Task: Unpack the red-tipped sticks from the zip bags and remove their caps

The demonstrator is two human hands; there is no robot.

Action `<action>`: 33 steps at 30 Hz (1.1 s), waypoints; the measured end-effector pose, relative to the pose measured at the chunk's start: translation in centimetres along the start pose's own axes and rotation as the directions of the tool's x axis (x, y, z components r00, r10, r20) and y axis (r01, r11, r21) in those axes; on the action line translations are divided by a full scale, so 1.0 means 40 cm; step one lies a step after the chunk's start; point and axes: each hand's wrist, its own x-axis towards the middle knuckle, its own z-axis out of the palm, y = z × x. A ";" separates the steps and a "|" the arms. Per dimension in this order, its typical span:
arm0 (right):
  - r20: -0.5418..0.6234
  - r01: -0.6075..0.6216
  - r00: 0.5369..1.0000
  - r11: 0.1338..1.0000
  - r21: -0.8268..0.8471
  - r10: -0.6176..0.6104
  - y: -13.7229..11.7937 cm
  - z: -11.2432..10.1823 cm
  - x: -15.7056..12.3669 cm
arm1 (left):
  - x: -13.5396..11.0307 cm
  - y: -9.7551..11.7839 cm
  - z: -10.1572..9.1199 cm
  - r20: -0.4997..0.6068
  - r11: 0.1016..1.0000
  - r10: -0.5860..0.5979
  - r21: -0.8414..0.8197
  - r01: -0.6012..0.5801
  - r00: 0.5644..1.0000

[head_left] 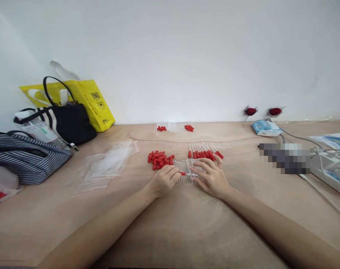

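Observation:
My left hand (pixel 164 180) pinches a red rubber bulb (pixel 182 173), whose end pokes out past the fingers. A thin clear glass tube (pixel 191 174) runs from that bulb to my right hand (pixel 213 177), which grips it between thumb and fingers. Both hands hover over a row of bare glass tubes (pixel 184 183) on the table. Just beyond my left hand lies a loose pile of red bulbs (pixel 158 158). Behind my right hand, several droppers (pixel 205 154) lie side by side, red bulbs towards me, partly covered by my fingers.
Clear plastic bags (pixel 108 164) lie to the left. Two bags with red pieces (pixel 189 128) rest by the wall. A striped bag (pixel 30 157), black handbag (pixel 71 123) and yellow bag (pixel 94 104) stand far left. At right are a blue packet (pixel 266 128) and a cable (pixel 324 196).

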 end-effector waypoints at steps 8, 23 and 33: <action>-0.019 -0.009 1.000 0.999 0.043 0.010 -0.009 0.020 -0.006 | -0.001 0.000 0.002 -0.051 0.993 -0.078 -0.098 0.073 0.996; -0.074 0.097 0.994 0.982 0.162 -0.086 -0.017 0.015 0.005 | 0.003 0.005 0.000 0.030 0.951 -0.145 -0.271 0.148 0.989; -0.107 0.134 0.987 0.973 0.185 -0.116 -0.023 0.007 0.007 | 0.002 0.012 -0.008 0.099 0.946 -0.156 -0.271 0.177 0.983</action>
